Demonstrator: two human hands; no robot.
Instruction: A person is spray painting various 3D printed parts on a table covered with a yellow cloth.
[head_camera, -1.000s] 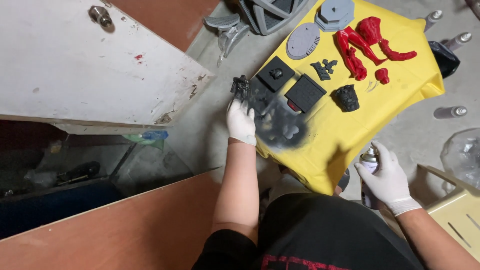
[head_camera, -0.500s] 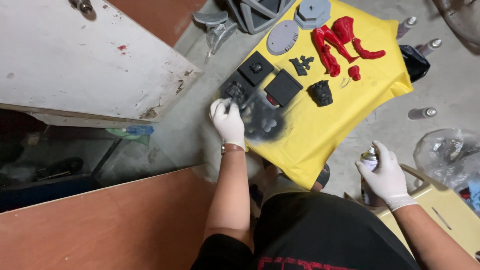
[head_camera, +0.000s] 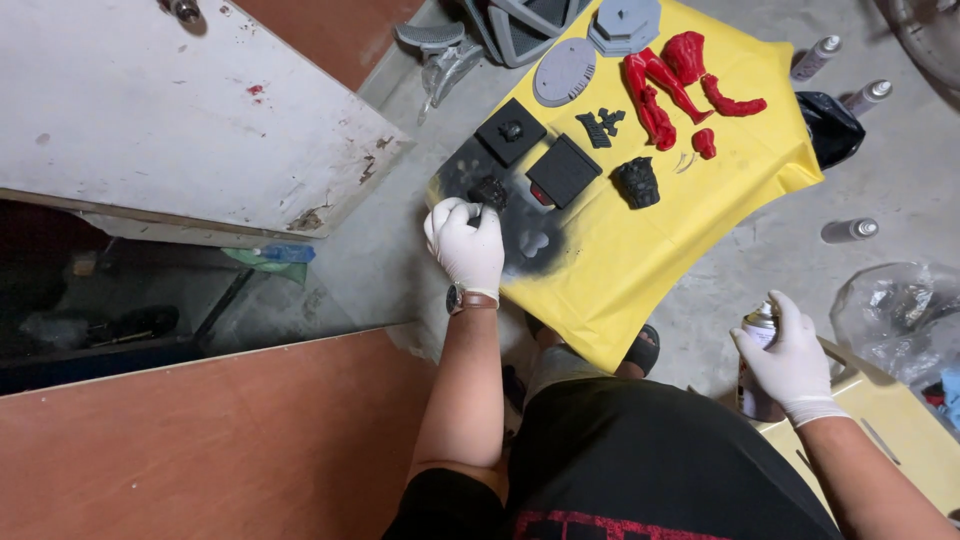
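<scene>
Left hand (head_camera: 466, 245) in white glove, fingers pinching small black-painted part (head_camera: 489, 191) at yellow sheet (head_camera: 640, 250) edge. Right hand (head_camera: 790, 355), fingers wrapped round spray can (head_camera: 757, 330), off sheet. Two square plates (head_camera: 563, 170) already black; red pieces (head_camera: 668, 80), grey discs (head_camera: 565, 72) unsprayed.

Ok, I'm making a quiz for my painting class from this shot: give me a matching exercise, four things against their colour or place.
Things:
1. left hand
2. right hand
3. round disc
4. curved pieces

Colour or place:
A. red, on the yellow sheet
B. grey, near the sheet's far edge
C. around a spray can
D. at the small black part on the sooty patch

Pairs: 1-D, 2-C, 3-B, 4-A
</scene>
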